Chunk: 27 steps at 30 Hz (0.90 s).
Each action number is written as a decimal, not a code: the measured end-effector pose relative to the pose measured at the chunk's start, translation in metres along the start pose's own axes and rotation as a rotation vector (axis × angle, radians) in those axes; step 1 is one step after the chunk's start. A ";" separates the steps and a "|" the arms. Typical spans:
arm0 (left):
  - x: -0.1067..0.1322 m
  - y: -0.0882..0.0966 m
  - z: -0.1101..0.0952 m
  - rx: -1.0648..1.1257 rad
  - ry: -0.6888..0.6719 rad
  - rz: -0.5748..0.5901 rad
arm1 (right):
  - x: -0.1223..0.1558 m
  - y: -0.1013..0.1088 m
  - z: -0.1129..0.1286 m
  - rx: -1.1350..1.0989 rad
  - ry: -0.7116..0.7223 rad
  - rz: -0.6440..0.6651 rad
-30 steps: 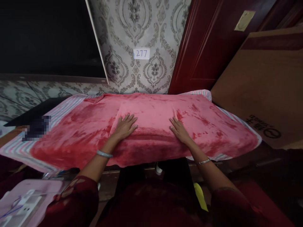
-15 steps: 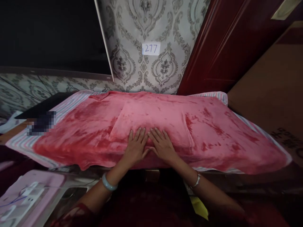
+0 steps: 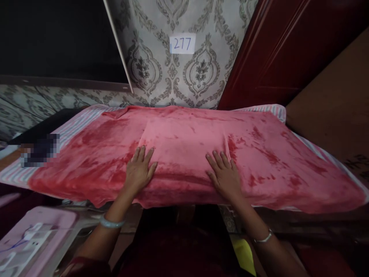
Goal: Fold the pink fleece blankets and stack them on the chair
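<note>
A pink plush blanket [image 3: 86, 154] is spread over a table, on top of a striped cloth [image 3: 75, 125] whose edges show at the sides. At its middle lies a flat rectangle of the same pink plush [image 3: 181, 142]; whether this is a separate folded piece I cannot tell. My left hand [image 3: 138, 171] rests flat with fingers apart at the rectangle's left front corner. Flat near the right front corner is my right hand [image 3: 227, 177], its fingers spread too. Neither hand grips anything.
A large dark screen [image 3: 57, 42] hangs at the back left. Behind the table, a paper marked 277 [image 3: 182, 43] is on the patterned wall. A dark red door [image 3: 288, 50] and a big cardboard box [image 3: 331, 100] stand to the right. A pink case [image 3: 54, 219] is at lower left.
My hands have moved apart from the middle of the rectangle's front edge, the left one leftward, the right one rightward. The camera view has shifted slightly closer.
</note>
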<state>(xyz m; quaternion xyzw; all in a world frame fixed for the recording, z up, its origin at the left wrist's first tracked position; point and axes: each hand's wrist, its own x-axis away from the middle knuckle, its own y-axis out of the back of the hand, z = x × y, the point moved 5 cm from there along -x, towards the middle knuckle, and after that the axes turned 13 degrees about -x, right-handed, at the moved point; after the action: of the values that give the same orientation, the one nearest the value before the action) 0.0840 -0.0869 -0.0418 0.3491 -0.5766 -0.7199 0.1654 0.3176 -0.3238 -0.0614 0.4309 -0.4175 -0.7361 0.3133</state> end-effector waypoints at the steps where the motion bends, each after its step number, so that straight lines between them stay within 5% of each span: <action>1: 0.001 -0.003 0.001 0.007 -0.003 0.000 | 0.002 -0.003 -0.001 -0.003 0.001 -0.010; 9: 0.001 -0.003 0.004 0.010 0.028 -0.026 | 0.003 -0.007 0.001 -0.111 0.002 -0.128; 14: 0.001 -0.001 0.008 0.088 0.059 -0.079 | 0.012 -0.006 -0.017 -0.295 -0.116 -0.275; 19: 0.001 0.002 0.032 0.277 0.203 -0.099 | 0.028 0.002 -0.032 -0.404 -0.261 -0.338; 24: 0.001 0.000 0.066 0.481 0.430 0.058 | 0.032 0.013 -0.031 -0.313 -0.322 -0.299; 27: 0.000 0.002 0.074 0.686 0.456 0.073 | 0.033 0.014 -0.032 -0.310 -0.295 -0.296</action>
<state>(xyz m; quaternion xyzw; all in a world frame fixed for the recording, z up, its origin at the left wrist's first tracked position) 0.0318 -0.0345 -0.0330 0.5136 -0.7438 -0.3840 0.1884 0.3337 -0.3684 -0.0703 0.3223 -0.2732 -0.8840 0.2001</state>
